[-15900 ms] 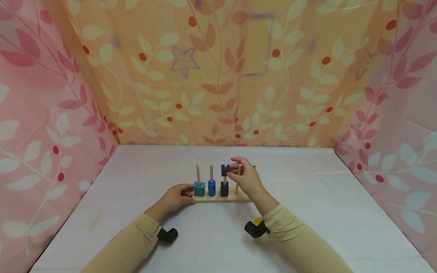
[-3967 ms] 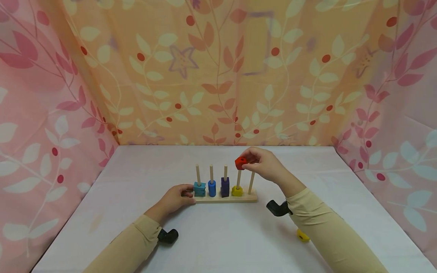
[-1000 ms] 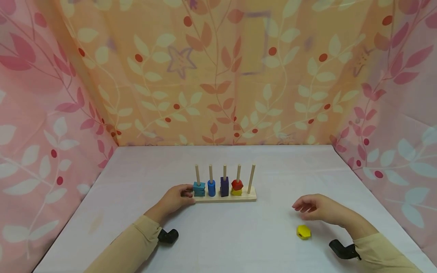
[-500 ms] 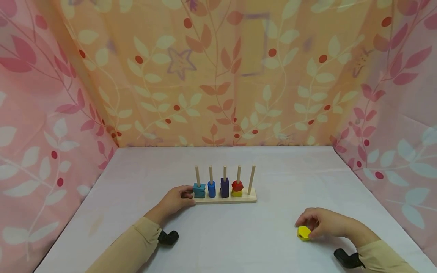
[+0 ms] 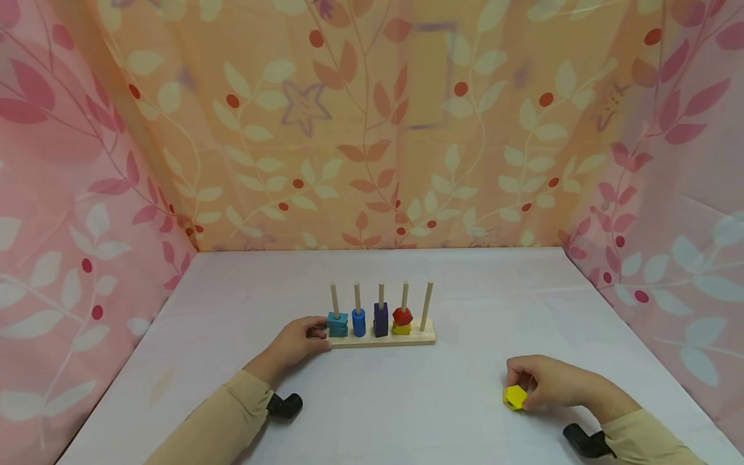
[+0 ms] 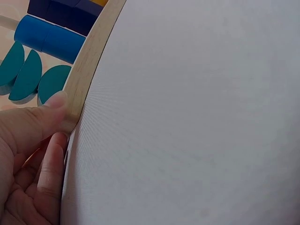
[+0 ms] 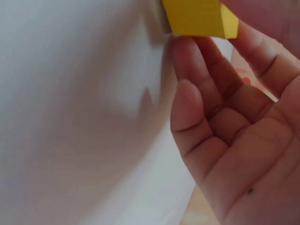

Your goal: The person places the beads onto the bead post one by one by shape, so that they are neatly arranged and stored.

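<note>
A wooden peg stacker (image 5: 383, 343) with several upright pegs stands mid-table. My left hand (image 5: 295, 341) grips its left end; in the left wrist view the thumb (image 6: 57, 101) presses on the base's corner. From left to right the pegs carry teal blocks (image 5: 338, 325), blue cylinders (image 5: 358, 323), dark purple blocks (image 5: 380, 320), then a red block (image 5: 402, 316) above a yellow one (image 5: 401, 330). The rightmost peg (image 5: 427, 303) is bare. Away to the right, my right hand (image 5: 555, 381) pinches a yellow hexagonal block (image 5: 514, 398) low over the table, fingertips at its sides.
White cloth covers the table (image 5: 407, 413). A patterned orange curtain (image 5: 360, 129) rises behind it, with pink curtains (image 5: 64, 194) along both sides. A black angled piece sits at each wrist, the left one (image 5: 285, 406) close above the cloth.
Purple, yellow and red blocks have gone onto the pegs since the earliest frame. My right hand has moved right and down to the loose yellow block and now pinches it. The left hand stays put.
</note>
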The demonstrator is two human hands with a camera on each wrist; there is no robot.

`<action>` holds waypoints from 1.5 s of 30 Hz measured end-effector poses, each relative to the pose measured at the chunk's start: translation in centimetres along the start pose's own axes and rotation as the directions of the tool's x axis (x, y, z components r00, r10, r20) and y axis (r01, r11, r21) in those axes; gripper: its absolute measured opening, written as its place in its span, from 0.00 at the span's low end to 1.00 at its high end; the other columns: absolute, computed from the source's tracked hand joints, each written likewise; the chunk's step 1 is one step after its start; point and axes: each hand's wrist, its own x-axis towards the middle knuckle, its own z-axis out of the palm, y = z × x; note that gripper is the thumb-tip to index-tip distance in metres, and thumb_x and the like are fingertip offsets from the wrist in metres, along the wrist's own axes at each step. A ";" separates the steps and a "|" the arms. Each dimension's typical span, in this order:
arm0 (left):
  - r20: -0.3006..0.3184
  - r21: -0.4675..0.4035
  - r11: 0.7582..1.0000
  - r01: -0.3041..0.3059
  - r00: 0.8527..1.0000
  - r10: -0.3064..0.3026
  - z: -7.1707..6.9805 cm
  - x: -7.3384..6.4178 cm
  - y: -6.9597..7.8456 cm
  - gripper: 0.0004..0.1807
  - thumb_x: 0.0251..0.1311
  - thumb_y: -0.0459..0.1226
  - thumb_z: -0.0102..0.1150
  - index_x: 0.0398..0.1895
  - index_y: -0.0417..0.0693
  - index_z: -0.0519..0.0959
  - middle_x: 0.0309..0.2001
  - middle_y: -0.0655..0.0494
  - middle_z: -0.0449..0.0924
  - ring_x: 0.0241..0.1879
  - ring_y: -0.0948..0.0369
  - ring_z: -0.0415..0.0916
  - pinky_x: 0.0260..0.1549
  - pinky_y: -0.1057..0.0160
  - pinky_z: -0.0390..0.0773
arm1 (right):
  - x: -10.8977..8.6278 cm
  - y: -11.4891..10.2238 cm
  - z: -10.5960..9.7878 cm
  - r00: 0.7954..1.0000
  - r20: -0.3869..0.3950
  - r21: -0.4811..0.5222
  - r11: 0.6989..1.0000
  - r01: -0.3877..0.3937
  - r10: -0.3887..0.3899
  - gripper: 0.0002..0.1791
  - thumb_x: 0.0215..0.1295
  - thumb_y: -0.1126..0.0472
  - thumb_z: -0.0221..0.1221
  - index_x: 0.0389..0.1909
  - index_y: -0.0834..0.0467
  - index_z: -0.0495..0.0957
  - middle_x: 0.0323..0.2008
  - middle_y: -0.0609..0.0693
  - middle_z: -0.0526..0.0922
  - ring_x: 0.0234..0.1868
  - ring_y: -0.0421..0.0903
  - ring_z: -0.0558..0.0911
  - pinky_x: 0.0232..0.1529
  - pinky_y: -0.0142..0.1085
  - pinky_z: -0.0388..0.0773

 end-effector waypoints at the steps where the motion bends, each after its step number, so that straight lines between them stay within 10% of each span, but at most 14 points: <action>1: 0.000 0.000 1.000 0.001 1.000 -0.001 0.0 0.0 0.0 0.29 0.45 0.39 0.70 0.55 0.47 0.74 0.41 0.60 0.79 0.40 0.65 0.75 0.44 0.59 0.73 | 0.0 -0.1 0.1 1.000 0.000 -0.008 1.000 -0.002 0.002 0.15 0.45 0.63 0.68 0.31 0.50 0.71 0.29 0.44 0.74 0.31 0.42 0.72 0.29 0.30 0.71; 18: 0.002 0.018 1.000 0.002 1.000 -0.002 0.0 0.0 0.3 0.29 0.46 0.39 0.69 0.55 0.47 0.74 0.40 0.60 0.79 0.41 0.64 0.74 0.45 0.58 0.72 | 1.0 -0.4 -0.1 0.998 0.019 0.073 0.995 -0.061 0.059 0.15 0.47 0.61 0.68 0.35 0.52 0.74 0.29 0.49 0.74 0.30 0.42 0.72 0.30 0.31 0.68; 27: -0.003 0.030 1.000 0.002 1.000 -0.002 -0.1 -0.2 0.6 0.29 0.47 0.38 0.69 0.55 0.47 0.74 0.40 0.60 0.79 0.41 0.64 0.75 0.46 0.58 0.72 | 1.7 -1.1 -1.1 0.992 -0.125 0.088 0.996 -0.009 0.020 0.12 0.52 0.57 0.65 0.37 0.52 0.77 0.28 0.51 0.74 0.28 0.43 0.70 0.25 0.31 0.67; 45: -0.017 0.024 0.999 0.021 1.000 -0.021 0.1 -0.1 0.6 0.28 0.46 0.37 0.69 0.54 0.48 0.75 0.41 0.60 0.78 0.40 0.65 0.74 0.45 0.58 0.72 | 5.6 -7.9 -5.0 0.906 -0.409 0.158 0.970 0.183 -0.105 0.20 0.59 0.58 0.60 0.52 0.58 0.73 0.45 0.56 0.75 0.40 0.49 0.77 0.40 0.31 0.76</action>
